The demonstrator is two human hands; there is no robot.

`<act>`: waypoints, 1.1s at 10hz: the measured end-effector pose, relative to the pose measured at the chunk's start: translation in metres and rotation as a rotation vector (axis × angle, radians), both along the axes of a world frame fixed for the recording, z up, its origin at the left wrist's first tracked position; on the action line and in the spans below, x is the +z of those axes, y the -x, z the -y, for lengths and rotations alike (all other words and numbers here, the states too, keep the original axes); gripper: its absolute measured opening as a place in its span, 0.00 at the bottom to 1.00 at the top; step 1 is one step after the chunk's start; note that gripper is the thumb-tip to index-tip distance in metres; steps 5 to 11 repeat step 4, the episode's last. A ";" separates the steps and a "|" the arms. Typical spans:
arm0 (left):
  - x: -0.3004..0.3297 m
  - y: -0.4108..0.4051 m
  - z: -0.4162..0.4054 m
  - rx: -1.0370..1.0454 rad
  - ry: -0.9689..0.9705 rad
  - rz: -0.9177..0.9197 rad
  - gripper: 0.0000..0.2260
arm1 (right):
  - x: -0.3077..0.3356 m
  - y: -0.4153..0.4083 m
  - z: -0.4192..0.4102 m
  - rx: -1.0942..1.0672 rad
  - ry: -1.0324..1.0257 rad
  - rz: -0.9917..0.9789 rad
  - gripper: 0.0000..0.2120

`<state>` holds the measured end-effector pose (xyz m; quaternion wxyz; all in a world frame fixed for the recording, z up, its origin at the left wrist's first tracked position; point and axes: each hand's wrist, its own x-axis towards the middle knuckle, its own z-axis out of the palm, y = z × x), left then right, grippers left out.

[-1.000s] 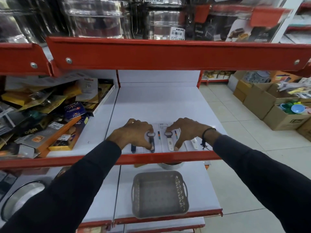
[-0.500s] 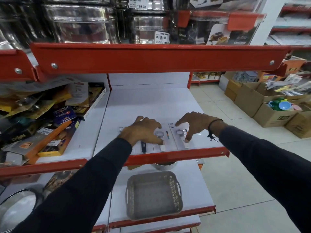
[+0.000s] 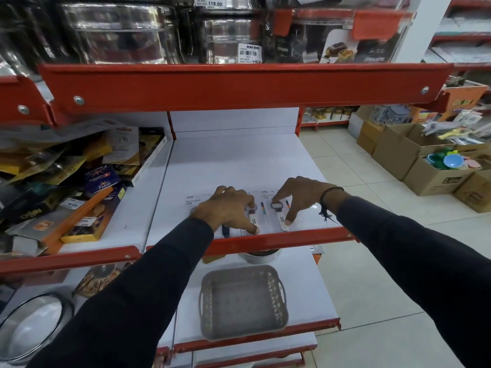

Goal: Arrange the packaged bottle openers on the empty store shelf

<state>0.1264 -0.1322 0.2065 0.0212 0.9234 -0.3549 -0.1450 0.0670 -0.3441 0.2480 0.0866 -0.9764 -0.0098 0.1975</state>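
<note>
Several packaged bottle openers on white cards lie side by side at the front of the white shelf [image 3: 239,160]. My left hand [image 3: 228,208] rests palm down on the left packs, thumb tip pressing a white-handled opener pack [image 3: 252,216]; a dark-handled opener [image 3: 225,231] shows below the hand. My right hand [image 3: 300,195] touches the right opener pack [image 3: 280,215], with thumb and a finger on the opener's ring head and handle. Both hands lie on the packs flat on the shelf; neither lifts one.
A red shelf lip [image 3: 279,239] runs in front of the packs. Boxed goods [image 3: 79,197] pile on the left shelf. A grey plastic basket [image 3: 241,301] and a steel bowl [image 3: 259,254] sit on the lower shelf. Steel containers [image 3: 119,30] stand above. Cardboard boxes [image 3: 425,166] line the floor at right.
Both hands stay on the packs and have shifted a little; the right hand's fingers have drawn closer onto the rightmost opener. The camera view has tilted slightly.
</note>
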 end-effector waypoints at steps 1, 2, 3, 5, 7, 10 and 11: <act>0.008 0.008 0.000 0.000 -0.021 0.008 0.39 | 0.006 0.007 -0.006 -0.029 0.023 0.017 0.36; 0.012 0.019 -0.008 -0.004 0.001 0.018 0.38 | 0.010 0.022 -0.016 -0.029 0.056 0.094 0.38; 0.023 0.040 -0.029 0.024 0.163 0.097 0.32 | 0.020 0.045 -0.032 -0.009 0.008 0.316 0.26; 0.045 0.067 -0.054 -0.028 0.352 0.331 0.22 | 0.032 0.075 -0.060 0.067 -0.057 0.646 0.16; 0.045 0.067 -0.054 -0.028 0.352 0.331 0.22 | 0.032 0.075 -0.060 0.067 -0.057 0.646 0.16; 0.045 0.067 -0.054 -0.028 0.352 0.331 0.22 | 0.032 0.075 -0.060 0.067 -0.057 0.646 0.16; 0.045 0.067 -0.054 -0.028 0.352 0.331 0.22 | 0.032 0.075 -0.060 0.067 -0.057 0.646 0.16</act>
